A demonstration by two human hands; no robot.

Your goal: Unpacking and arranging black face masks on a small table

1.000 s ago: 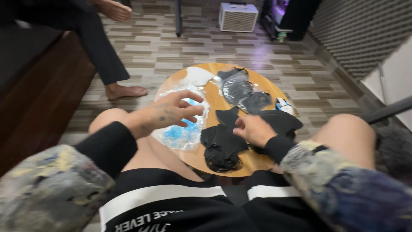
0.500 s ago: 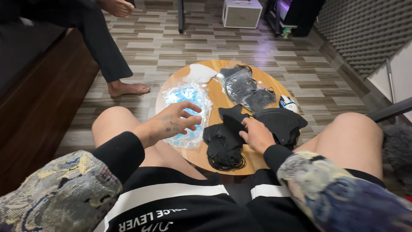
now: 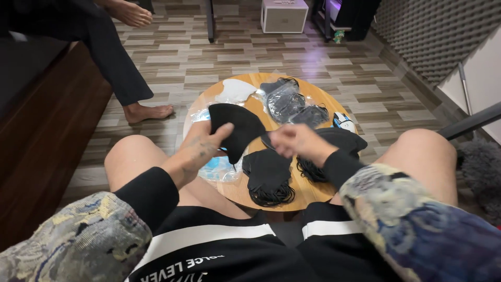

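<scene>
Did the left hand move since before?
Yes. The left hand rose off the clear bag on the round table, holding a black mask.

on the round tabletop (image 3: 245, 190), a stack of masks (image 3: 269, 177) lies at the near edge between the knees. left of it sits a plastic bag (image 3: 219, 168); behind it lie bagged masks (image 3: 286, 99). the left hand (image 3: 201, 149) holds a mask (image 3: 235, 128) above the tabletop, the right hand (image 3: 295, 142) beside it.
</scene>
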